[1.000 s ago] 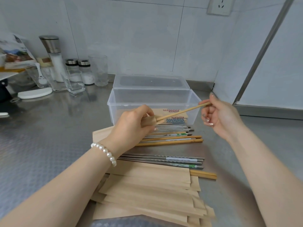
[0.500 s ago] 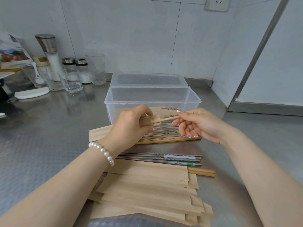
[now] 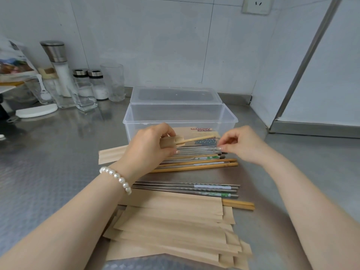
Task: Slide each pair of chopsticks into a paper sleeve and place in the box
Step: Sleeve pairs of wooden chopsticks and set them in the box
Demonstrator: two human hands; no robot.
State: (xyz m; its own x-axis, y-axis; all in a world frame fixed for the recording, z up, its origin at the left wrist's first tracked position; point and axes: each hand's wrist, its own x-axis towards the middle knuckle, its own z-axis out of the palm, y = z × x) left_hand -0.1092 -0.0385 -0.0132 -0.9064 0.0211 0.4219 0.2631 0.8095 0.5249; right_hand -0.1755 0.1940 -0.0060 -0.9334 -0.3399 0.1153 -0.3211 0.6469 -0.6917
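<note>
Steel bench (image 3: 48, 172) carries a loose stack of paper sleeves (image 3: 175, 227), too overlapped to count, nearest the viewer. Beyond it lie two groups of chopsticks (image 3: 194, 162), metal and wooden mixed. Above them the left hand (image 3: 150, 147) has its grip clenched on one paper sleeve (image 3: 169, 141), with one wooden chopstick (image 3: 198, 138) poking from its mouth. Right of that, the right hand (image 3: 241, 145) pinches at the metal chopstick tips; whether it holds one cannot be told. Behind both sits one clear box (image 3: 181, 115) with sleeved pairs inside.

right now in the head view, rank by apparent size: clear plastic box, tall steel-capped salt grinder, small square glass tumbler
1. clear plastic box, largest
2. tall steel-capped salt grinder
3. small square glass tumbler, smallest

The box sits nearer the camera, though the order looks safe.
</note>
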